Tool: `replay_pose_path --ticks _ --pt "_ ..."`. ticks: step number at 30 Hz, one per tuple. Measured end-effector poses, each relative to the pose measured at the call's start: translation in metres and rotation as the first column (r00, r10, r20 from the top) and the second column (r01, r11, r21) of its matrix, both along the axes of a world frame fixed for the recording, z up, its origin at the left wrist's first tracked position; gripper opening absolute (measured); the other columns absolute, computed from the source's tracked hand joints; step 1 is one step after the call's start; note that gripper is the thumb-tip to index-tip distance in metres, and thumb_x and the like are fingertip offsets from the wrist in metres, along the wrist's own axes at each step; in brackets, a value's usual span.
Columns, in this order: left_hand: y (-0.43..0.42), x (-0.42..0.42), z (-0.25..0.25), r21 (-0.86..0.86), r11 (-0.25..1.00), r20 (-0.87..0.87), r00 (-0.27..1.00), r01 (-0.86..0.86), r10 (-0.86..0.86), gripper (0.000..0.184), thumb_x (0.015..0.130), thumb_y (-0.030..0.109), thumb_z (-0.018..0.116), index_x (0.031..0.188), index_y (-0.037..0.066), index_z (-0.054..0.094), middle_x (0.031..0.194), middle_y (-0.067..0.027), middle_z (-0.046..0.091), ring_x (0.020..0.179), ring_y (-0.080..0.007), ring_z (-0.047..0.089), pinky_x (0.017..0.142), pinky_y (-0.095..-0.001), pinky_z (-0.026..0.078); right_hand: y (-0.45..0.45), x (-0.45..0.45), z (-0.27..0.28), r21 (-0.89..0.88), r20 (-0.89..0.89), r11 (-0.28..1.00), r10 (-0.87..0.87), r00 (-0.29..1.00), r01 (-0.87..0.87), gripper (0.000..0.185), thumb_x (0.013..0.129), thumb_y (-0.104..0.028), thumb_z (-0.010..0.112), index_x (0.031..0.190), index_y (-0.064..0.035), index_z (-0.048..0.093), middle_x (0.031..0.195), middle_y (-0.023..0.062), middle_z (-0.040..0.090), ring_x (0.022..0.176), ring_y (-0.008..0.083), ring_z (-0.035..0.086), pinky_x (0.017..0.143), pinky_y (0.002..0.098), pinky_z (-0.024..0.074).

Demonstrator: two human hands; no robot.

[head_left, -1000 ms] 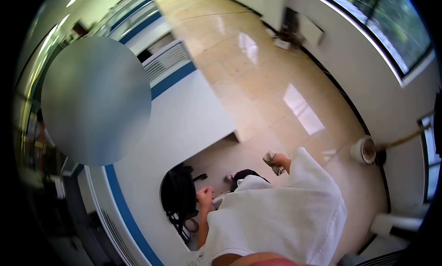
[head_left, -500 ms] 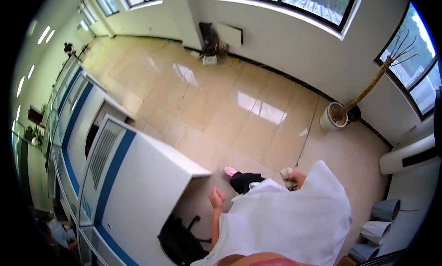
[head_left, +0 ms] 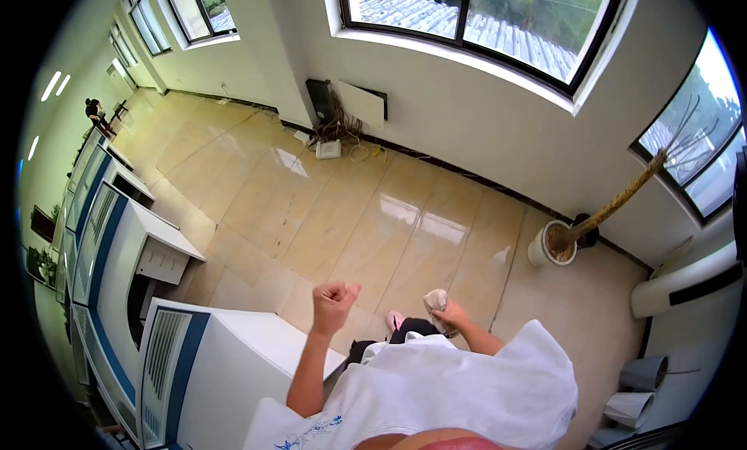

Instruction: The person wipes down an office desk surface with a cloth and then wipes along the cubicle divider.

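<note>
My left hand (head_left: 333,306) is raised over the tiled floor beside the near white desk, its fingers curled into a fist with nothing visible in it. In front of my white shirt, my right hand (head_left: 450,314) grips a crumpled beige cloth (head_left: 436,300), which sticks out past the fingers. Below the hands, a pink shoe (head_left: 394,321) and dark trousers show at the shirt's edge.
White desks (head_left: 233,364) with blue-edged partitions line the left. A potted bare trunk (head_left: 554,244) stands by the right wall, with grey and white pots (head_left: 629,409) lower right. Cables and a white box (head_left: 327,150) lie by the wall. Far left, a person (head_left: 96,115) is visible.
The view has swung from the desk toward the windows and aisle. My left hand has risen, still closed. My right hand has moved forward with the cloth, and the desk and black chair have slipped back.
</note>
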State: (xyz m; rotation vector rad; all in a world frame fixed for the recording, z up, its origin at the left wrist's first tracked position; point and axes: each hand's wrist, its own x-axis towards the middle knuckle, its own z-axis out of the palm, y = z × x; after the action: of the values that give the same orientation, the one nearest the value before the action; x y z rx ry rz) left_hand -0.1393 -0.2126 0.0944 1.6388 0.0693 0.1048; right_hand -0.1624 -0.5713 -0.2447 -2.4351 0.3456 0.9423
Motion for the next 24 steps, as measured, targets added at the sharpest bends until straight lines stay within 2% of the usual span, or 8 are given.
replay_pose_path --ticks 4,7,11,14,16,19,21,24 --pt "0.015 0.084 0.087 -0.155 0.983 0.268 0.962 0.095 -0.051 0.064 0.087 -0.008 0.075 0.058 0.011 0.022 0.052 0.0056 0.027 0.050 -0.0049 0.021 0.046 -0.0286 0.016 0.018 0.041 -0.009 -0.066 -0.129 0.998 -0.006 0.992 -0.003 0.101 0.073 -0.069 0.079 0.146 -0.0049 0.051 0.141 0.0197 0.063 0.130 0.0366 0.060 0.107 0.0467 0.0504" --pt "0.040 0.125 0.146 0.098 0.981 0.644 0.740 0.170 -0.193 0.065 0.086 -0.013 0.073 0.060 0.013 0.020 0.049 0.0038 0.030 0.042 -0.0100 0.023 0.041 -0.0273 0.020 0.024 0.057 -0.057 -0.089 -0.212 0.996 0.010 0.977 -0.030 0.108 0.072 -0.069 0.080 0.152 -0.0053 0.046 0.147 0.0194 0.058 0.135 0.0354 0.057 0.109 0.0451 0.0491" --pt "0.105 0.166 0.192 0.076 0.968 0.797 0.568 0.241 -0.204 0.063 0.086 -0.012 0.074 0.053 0.012 0.026 0.047 0.0001 0.037 0.035 -0.0149 0.035 0.035 -0.0270 0.030 0.058 0.104 -0.072 -0.153 -0.181 0.986 0.033 0.983 -0.061 0.110 0.069 -0.067 0.084 0.151 -0.0029 0.049 0.149 0.0220 0.057 0.134 0.0354 0.058 0.110 0.0436 0.0486" --pt "0.162 0.178 0.216 0.016 0.885 0.839 0.475 0.465 -0.264 0.021 0.089 -0.005 0.076 0.078 0.008 0.063 0.071 -0.0062 0.063 0.051 -0.0187 0.057 0.046 -0.0330 0.043 0.105 0.181 -0.056 -0.153 -0.195 0.963 0.192 0.962 -0.223 0.109 0.069 -0.067 0.084 0.150 -0.0020 0.049 0.148 0.0226 0.057 0.134 0.0353 0.059 0.109 0.0436 0.0489" --pt "0.197 0.186 0.229 0.095 0.829 0.869 0.360 0.551 -0.339 0.011 0.091 -0.003 0.070 0.096 0.006 0.069 0.098 -0.0108 0.070 0.073 -0.0212 0.067 0.060 -0.0341 0.050 0.139 0.249 -0.048 -0.157 -0.197 0.907 0.358 0.913 -0.390 0.109 0.069 -0.067 0.084 0.150 -0.0014 0.050 0.148 0.0229 0.057 0.133 0.0353 0.059 0.109 0.0437 0.0490" --pt "0.241 0.176 0.226 0.081 0.927 0.874 0.421 0.367 -0.243 0.026 0.097 0.004 0.062 0.123 0.005 0.065 0.130 -0.0124 0.066 0.112 -0.0231 0.067 0.084 -0.0282 0.057 0.208 0.343 -0.036 -0.159 -0.206 0.769 0.587 0.783 -0.619 0.109 0.069 -0.066 0.084 0.149 -0.0005 0.050 0.147 0.0235 0.057 0.133 0.0352 0.059 0.109 0.0438 0.0493" --pt "0.278 0.171 0.233 0.192 0.955 0.818 0.501 0.227 -0.283 0.033 0.098 0.006 0.060 0.130 0.003 0.067 0.136 -0.0132 0.067 0.119 -0.0237 0.068 0.090 -0.0260 0.060 0.261 0.399 -0.030 -0.159 -0.196 0.685 0.684 0.703 -0.711 0.109 0.069 -0.066 0.085 0.148 0.0001 0.051 0.147 0.0239 0.057 0.132 0.0351 0.060 0.109 0.0438 0.0494" --pt "0.318 0.166 0.233 0.148 0.987 0.820 0.551 0.062 -0.158 0.029 0.097 0.005 0.061 0.125 0.000 0.068 0.129 -0.0152 0.069 0.113 -0.0242 0.070 0.088 -0.0259 0.060 0.335 0.468 -0.017 -0.181 -0.192 0.594 0.760 0.621 -0.784 0.108 0.069 -0.066 0.085 0.148 0.0011 0.052 0.146 0.0244 0.058 0.132 0.0350 0.060 0.108 0.0439 0.0497"
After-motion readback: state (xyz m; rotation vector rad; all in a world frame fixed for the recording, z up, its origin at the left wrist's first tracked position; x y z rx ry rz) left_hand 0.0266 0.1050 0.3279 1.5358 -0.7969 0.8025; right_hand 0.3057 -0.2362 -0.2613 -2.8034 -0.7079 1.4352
